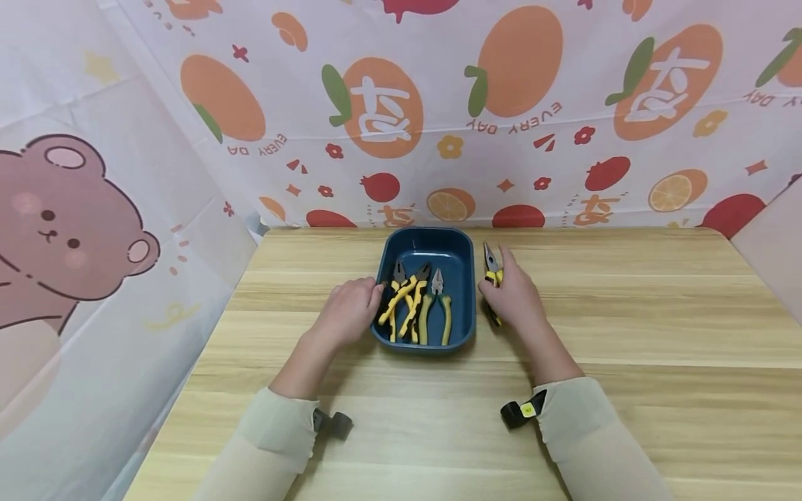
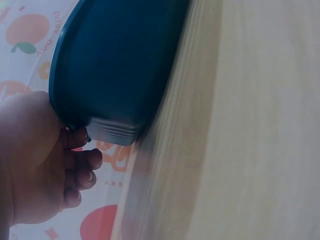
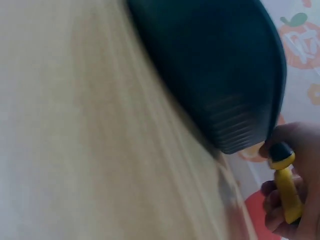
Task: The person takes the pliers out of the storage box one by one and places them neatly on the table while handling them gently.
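Note:
A dark blue plastic bin stands on the table near the back. My left hand grips its left rim, the fingers curled against the outside, as the left wrist view shows. Inside lie two overlapping pliers with yellow-and-black handles and, to their right, pliers with dull yellow handles, jaws pointing away from me. Just outside the right wall, my right hand holds long-nose pliers, tips pointing away. A yellow handle with a black end shows in that palm in the right wrist view.
The light wood table extends on both sides of the bin and toward me. A fruit-print cloth hangs behind its back edge. Another cloth with a bear print hangs at the left. Both wrists wear small black cameras.

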Motion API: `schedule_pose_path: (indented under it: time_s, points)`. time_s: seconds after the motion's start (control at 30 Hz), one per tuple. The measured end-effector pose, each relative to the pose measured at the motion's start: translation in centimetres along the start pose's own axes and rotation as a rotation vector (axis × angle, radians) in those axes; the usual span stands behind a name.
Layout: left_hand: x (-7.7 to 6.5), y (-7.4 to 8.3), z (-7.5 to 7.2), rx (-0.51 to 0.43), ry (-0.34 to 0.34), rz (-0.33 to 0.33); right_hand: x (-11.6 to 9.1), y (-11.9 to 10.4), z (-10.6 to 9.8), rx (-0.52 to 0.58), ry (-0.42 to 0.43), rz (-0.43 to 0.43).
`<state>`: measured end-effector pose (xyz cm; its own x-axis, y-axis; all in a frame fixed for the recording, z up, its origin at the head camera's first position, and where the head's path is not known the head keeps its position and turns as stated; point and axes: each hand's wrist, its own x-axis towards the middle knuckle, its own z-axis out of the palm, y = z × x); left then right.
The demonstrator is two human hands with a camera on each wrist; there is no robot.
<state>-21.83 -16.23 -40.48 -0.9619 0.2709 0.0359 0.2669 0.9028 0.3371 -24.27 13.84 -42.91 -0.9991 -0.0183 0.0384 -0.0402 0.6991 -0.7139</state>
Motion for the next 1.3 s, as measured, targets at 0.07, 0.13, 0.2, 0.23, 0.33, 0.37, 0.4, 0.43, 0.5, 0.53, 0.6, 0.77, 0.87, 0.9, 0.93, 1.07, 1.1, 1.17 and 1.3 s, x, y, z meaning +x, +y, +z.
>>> schedule_pose_path:
  time_s: [0.07, 0.13, 0.2, 0.23, 0.33, 0.37, 0.4, 0.43, 0.5, 0.53, 0.6, 0.77, 0.87, 0.9, 0.93, 1.07, 1.1, 1.17, 1.3]
  points:
    - [0.0, 0.0, 0.0, 0.000, 0.002, 0.001, 0.0, 0.2, 0.3, -0.037, -0.034, -0.018]
    - [0.0, 0.1, 0.0, -0.001, 0.004, 0.003, 0.0, 0.4, 0.6, -0.070, -0.052, -0.038]
    - [0.0, 0.1, 0.0, -0.001, 0.005, 0.004, -0.1, 0.4, 0.8, -0.097, -0.070, -0.041]
    - [0.1, 0.1, 0.0, -0.001, 0.005, 0.004, -0.2, 0.5, 0.8, -0.109, -0.075, -0.038]
    - [0.0, 0.1, 0.0, 0.000, 0.004, 0.003, -0.3, 0.3, 0.9, -0.145, -0.081, -0.025]
    - [0.0, 0.1, 0.0, 0.000, 0.003, 0.001, -0.3, 0.3, 0.9, -0.156, -0.081, -0.023]
    - [0.0, 0.1, 0.0, -0.001, 0.000, -0.001, -0.3, 0.3, 0.9, -0.163, -0.080, -0.023]
    - [0.0, 0.1, 0.0, -0.002, -0.001, -0.002, -0.3, 0.3, 0.9, -0.168, -0.081, -0.023]
    - [0.0, 0.1, 0.0, -0.004, -0.003, -0.004, -0.3, 0.3, 1.0, -0.174, -0.081, -0.018]
    - [0.0, 0.1, 0.0, -0.004, -0.005, -0.004, -0.3, 0.3, 1.0, -0.176, -0.081, -0.016]
    - [0.0, 0.1, 0.0, -0.007, -0.006, -0.005, -0.3, 0.3, 1.1, -0.180, -0.083, -0.008]
    - [-0.1, 0.2, -0.1, -0.013, -0.010, -0.009, -0.3, 0.4, 1.2, -0.199, -0.087, 0.001]
    - [-0.1, 0.2, -0.1, -0.012, -0.015, -0.012, -0.4, 0.4, 1.3, -0.219, -0.080, -0.009]
    - [-0.1, 0.2, -0.1, -0.012, -0.017, -0.013, -0.4, 0.3, 1.3, -0.225, -0.076, -0.015]
    - [-0.1, 0.2, -0.1, -0.012, -0.018, -0.014, -0.4, 0.3, 1.3, -0.227, -0.072, -0.019]
    - [-0.1, 0.2, -0.1, -0.015, -0.023, -0.015, -0.5, 0.2, 1.4, -0.221, -0.064, -0.019]
    - [-0.1, 0.1, -0.1, -0.016, -0.023, -0.015, -0.5, 0.2, 1.4, -0.217, -0.064, -0.017]
    - [-0.1, 0.2, -0.1, -0.016, -0.023, -0.014, -0.6, 0.2, 1.4, -0.208, -0.063, -0.009]
    - [0.0, 0.1, 0.0, -0.018, -0.029, -0.016, -0.6, 0.3, 1.4, -0.198, -0.057, -0.003]
